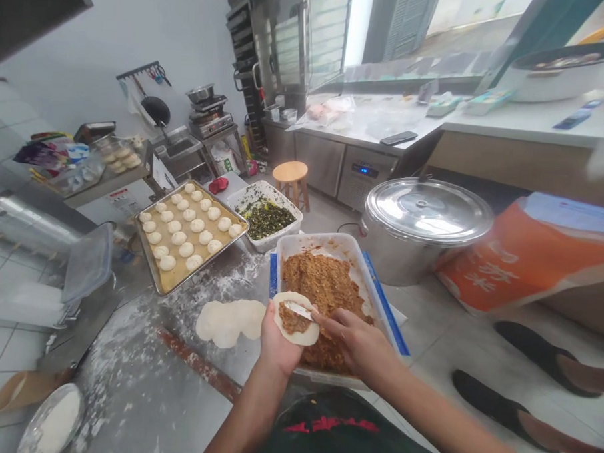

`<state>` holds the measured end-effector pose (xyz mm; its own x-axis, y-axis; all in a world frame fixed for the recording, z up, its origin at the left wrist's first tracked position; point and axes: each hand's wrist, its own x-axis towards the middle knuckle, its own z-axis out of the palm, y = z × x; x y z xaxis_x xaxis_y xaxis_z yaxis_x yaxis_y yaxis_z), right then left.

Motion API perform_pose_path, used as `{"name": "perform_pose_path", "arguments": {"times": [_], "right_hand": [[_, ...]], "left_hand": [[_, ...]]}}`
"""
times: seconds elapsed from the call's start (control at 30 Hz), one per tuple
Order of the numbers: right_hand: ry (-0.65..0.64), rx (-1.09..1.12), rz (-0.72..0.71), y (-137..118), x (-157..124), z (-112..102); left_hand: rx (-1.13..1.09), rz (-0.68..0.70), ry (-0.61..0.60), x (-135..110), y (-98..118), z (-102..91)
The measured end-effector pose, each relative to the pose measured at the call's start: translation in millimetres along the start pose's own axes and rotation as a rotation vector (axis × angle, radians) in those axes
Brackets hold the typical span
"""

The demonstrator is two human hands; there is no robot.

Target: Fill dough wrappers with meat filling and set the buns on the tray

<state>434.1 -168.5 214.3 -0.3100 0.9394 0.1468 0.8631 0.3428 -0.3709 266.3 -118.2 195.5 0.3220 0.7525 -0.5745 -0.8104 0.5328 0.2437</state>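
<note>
My left hand point(277, 339) cups a round dough wrapper point(298, 318) holding a dab of brown meat filling point(292, 319). My right hand point(349, 342) grips a small flat spatula point(298, 311), whose blade presses the filling on the wrapper. Just behind both hands, a clear plastic tub point(326, 244) holds a large mound of the same filling point(324, 287). Several flat dough rounds point(230, 322) overlap on the floured steel table point(125, 386) to the left. Further left, a metal baking tray point(148, 260) carries rows of small round buns point(186, 235).
A white tub of dark green chopped filling point(263, 191) stands behind the tray. A large steel pot point(422, 225) and an orange sack point(531, 253) sit on the floor to the right. A rolling pin point(198, 363) lies on the table. Another person's black shoes point(541, 357) show at right.
</note>
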Motion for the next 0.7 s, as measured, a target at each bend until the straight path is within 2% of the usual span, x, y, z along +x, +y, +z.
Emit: {"name": "perform_pose_path", "arguments": {"times": [0.1,0.2,0.47,0.6,0.7], "right_hand": [[-0.029,-0.029,-0.023,1.1,1.0,-0.8],[-0.004,-0.011,-0.049,0.0,0.2,-2.4],[0.002,0.007,-0.074,0.3,-3.0,-5.7],[0.069,0.011,-0.174,-0.6,-6.0,-3.7],[0.045,-0.015,-0.182,0.0,-7.2,-3.0]], "left_hand": [[0.024,0.03,0.023,-1.2,2.0,1.9],[0.065,0.064,0.062,-1.2,2.5,2.1],[0.063,0.049,0.099,-3.7,-0.2,3.0],[0.045,-0.004,0.08,-4.9,0.5,3.8],[0.029,0.023,0.105,-5.4,-0.8,1.8]]}}
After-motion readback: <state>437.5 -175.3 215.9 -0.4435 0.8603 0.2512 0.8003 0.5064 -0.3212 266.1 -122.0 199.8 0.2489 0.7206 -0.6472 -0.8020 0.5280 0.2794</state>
